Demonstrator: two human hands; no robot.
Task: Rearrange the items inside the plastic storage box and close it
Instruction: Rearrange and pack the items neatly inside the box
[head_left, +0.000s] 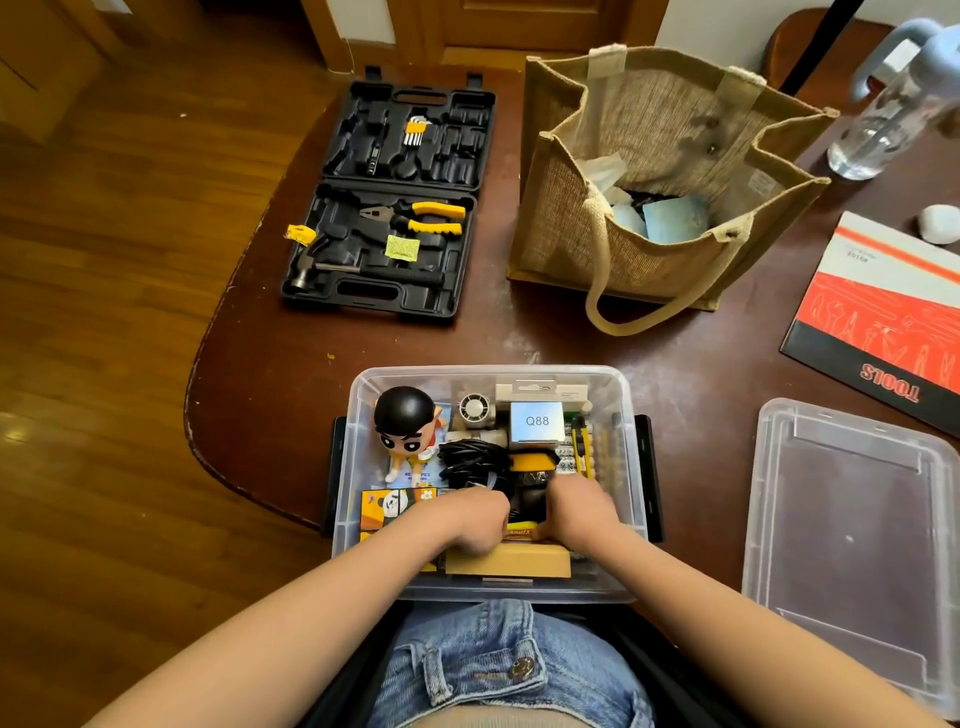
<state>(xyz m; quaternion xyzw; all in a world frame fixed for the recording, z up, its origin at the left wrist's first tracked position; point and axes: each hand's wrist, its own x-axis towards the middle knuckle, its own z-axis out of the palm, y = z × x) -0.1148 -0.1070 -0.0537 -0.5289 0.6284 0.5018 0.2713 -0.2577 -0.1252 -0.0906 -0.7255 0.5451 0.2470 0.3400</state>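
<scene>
While the head camera looks down over both forearms, the clear plastic storage box (491, 375) sits open at the near edge of the dark brown surface (291, 374), right in front of the person's lap. Both hands are down inside it, near its front wall. The left hand (462, 519) has its fingers curled under, knuckles up, beside a black and yellow object (530, 480) in the middle of the box; what its grip holds, if anything, I cannot tell. The right hand (579, 512) is curled against the other side of that same object, and its grip is likewise hidden from above. Between the wrists lies a tan cardboard box (511, 564). Farther back in the box stand a big-headed cartoon figurine (405, 426) at the left, a bundle of black cable (470, 460) beside it, and a silver cube marked Q88 (536, 422) toward the right. A panda-printed carton (392, 506) lies along the left wall. The box's clear lid (852, 525) rests flat on the surface, to the right of the box and apart from it. Behind, an open black tool case (389, 208) holds yellow-handled pliers (434, 218) and a hammer (311, 270), and a jute tote bag (660, 171) stands just beside it.
</scene>
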